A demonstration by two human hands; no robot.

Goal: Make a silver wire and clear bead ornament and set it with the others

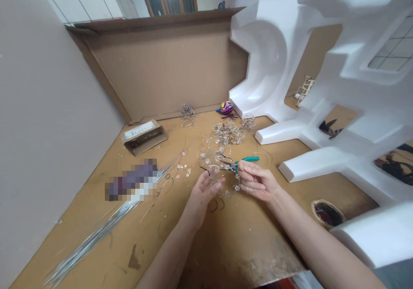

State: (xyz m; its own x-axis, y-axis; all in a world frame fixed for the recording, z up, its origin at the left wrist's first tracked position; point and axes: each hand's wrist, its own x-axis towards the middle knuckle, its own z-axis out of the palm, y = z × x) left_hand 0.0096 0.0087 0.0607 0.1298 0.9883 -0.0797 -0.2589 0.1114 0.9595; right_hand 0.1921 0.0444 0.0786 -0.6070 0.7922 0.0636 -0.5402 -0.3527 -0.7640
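Note:
Between my two hands hangs a curved wire strung with clear beads (227, 193). My left hand (206, 189) has its fingers curled on the wire's left side, near a dark bit of wire. My right hand (256, 181) pinches the right side, thumb and fingertips together. Teal-handled pliers (252, 159) are just behind my right fingers, jaws pointing left; whether they touch the hand I cannot tell. Beyond the hands is a pile of bent wire pieces with clear beads (229, 133). Several loose clear beads (183, 168) lie to the left.
A bundle of straight metal wires (97, 237) runs along the left. An open small cardboard box (145, 136) stands behind it. At the back are a tangle of wire (187, 112) and a colourful patterned object (226, 107). White moulded forms (303, 164) crowd the right, near a tape roll (327, 213).

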